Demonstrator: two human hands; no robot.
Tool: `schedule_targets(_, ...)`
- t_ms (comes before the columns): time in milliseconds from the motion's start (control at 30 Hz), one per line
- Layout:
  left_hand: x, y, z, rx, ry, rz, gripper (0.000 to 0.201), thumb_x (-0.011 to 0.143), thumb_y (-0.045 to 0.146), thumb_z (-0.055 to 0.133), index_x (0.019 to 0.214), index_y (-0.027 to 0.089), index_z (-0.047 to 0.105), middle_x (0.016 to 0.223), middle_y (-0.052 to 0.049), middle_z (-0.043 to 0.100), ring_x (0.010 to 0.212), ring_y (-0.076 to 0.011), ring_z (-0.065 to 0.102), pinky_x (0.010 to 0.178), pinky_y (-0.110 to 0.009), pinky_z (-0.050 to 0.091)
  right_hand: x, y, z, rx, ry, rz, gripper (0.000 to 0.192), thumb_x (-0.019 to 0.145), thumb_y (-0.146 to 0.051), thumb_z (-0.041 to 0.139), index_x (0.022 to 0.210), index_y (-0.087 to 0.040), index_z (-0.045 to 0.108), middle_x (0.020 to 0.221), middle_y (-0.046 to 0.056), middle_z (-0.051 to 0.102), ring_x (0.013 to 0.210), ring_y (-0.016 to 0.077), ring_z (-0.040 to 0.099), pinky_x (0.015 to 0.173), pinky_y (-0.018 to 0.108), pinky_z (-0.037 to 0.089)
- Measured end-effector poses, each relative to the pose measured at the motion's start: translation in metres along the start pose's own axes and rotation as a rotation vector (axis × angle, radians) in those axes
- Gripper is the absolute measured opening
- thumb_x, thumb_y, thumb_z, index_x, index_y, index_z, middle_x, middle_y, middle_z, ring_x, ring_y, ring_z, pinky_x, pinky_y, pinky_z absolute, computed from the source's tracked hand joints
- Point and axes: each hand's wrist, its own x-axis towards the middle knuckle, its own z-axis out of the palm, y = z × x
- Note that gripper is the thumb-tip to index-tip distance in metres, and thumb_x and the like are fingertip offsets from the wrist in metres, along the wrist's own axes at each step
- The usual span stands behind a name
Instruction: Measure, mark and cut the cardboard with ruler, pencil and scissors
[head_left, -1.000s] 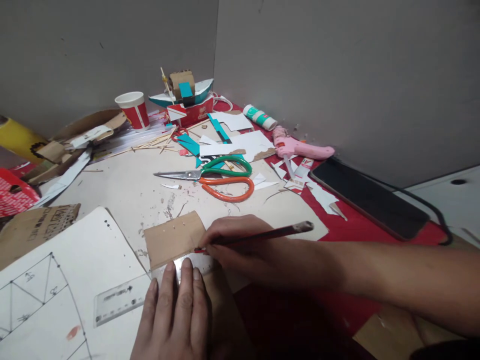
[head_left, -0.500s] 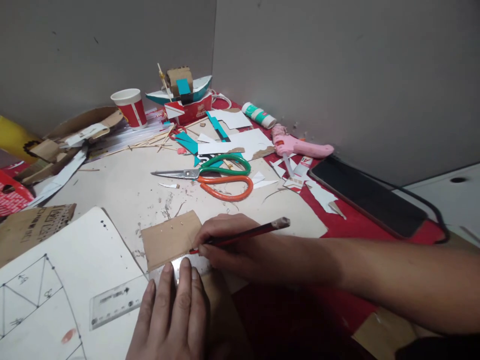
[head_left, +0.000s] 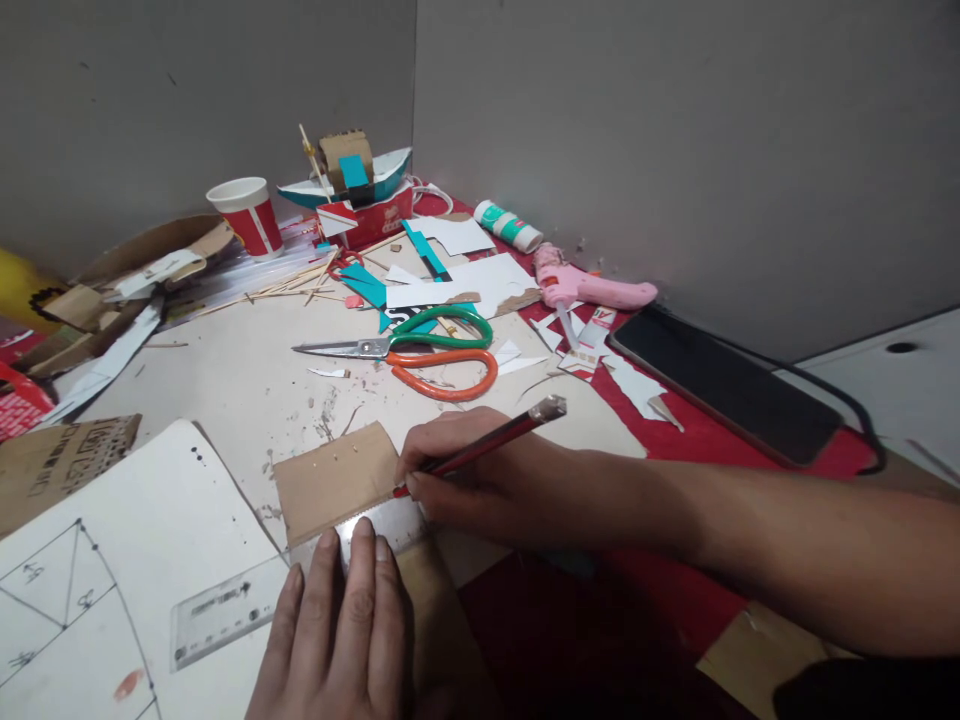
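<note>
Your left hand (head_left: 341, 635) lies flat, fingers pressed together, pinning the clear plastic ruler (head_left: 289, 582) across the near edge of the small brown cardboard rectangle (head_left: 335, 480). Your right hand (head_left: 461, 480), just right of that cardboard, pinches a red pencil (head_left: 480, 447) with its tip at the ruler's edge. If your pressing fingers ease, the ruler could pivot and skew the line; the loose cardboard might slide too.

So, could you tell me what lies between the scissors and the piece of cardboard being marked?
In the head view, only small scraps and crumbs on the pale work surface separate the scissors from the cardboard piece.
</note>
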Motion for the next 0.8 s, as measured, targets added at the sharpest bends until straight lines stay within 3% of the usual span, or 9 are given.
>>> schedule_targets(467,0.006,-0.003,-0.005,-0.008,0.017,0.039,0.052,0.096,0.036,0.038,0.128,-0.001,0.056,0.131,-0.025,0.064,0.118,-0.0443,0.056,0.093,-0.053,0.043,-0.007,-0.004,-0.014,-0.174,0.061,0.006,0.019,0.089,-0.012,0.048,0.073,-0.017,0.059,0.068,0.000,0.059,0.063,0.0122,0.050,0.060,0.025,0.038)
schedule_targets(667,0.010,-0.015,-0.009,-0.036,0.045,0.021,0.051,0.092,0.038,0.052,0.128,0.003,0.059,0.126,-0.017,0.069,0.114,-0.0339,0.061,0.090,-0.042,0.046,-0.010,-0.006,-0.020,-0.018,0.250,-0.061,0.025,0.099,-0.022,0.043,0.084,-0.018,0.063,0.078,0.001,0.066,0.073,0.0130,0.060,0.068,0.023,0.046)
schedule_targets(800,0.013,-0.031,-0.011,-0.066,0.075,-0.017,0.055,0.089,0.044,0.061,0.126,0.003,0.059,0.118,-0.018,0.069,0.104,-0.0291,0.063,0.087,-0.037,0.050,-0.006,0.009,-0.013,-0.025,0.271,-0.089,0.025,0.102,-0.028,0.043,0.092,-0.017,0.063,0.083,0.003,0.068,0.076,0.0138,0.062,0.070,0.024,0.047)
